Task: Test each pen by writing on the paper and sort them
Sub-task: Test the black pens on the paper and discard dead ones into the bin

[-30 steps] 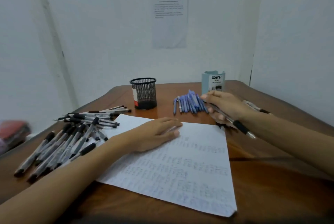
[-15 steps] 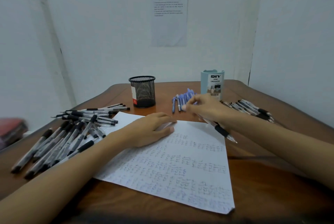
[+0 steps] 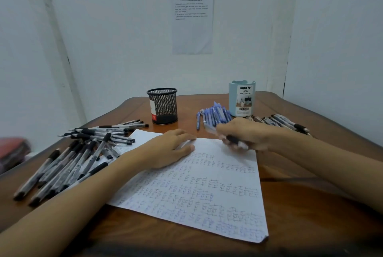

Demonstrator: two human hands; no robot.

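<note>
Pressing flat on the white handwritten sheet of paper (image 3: 207,194), your left hand (image 3: 170,148) lies with fingers straight. Your right hand (image 3: 246,135), blurred, curls round a clear black-gripped pen (image 3: 233,140) over the sheet's far right corner, just beside the row of blue plastic pens (image 3: 215,114) on the brown wooden table (image 3: 310,205).

Soft, cool, diffuse light is filling the scene evenly, with no glare. Motion blur is smearing the right grip (image 3: 244,135) and the pen (image 3: 232,139) inside it, while the paper (image 3: 207,194) just below the grip is showing fairly clear handwriting. Faint shadows are lying on the tabletop (image 3: 310,215) under the forearms, nearer the camera than the grip. Far left of the grip, a red object (image 3: 12,153) is blurring at the frame edge. Wide-angle distortion is bending the wall (image 3: 124,28) lines above the grip, and the bottom edge is darkening.
</note>
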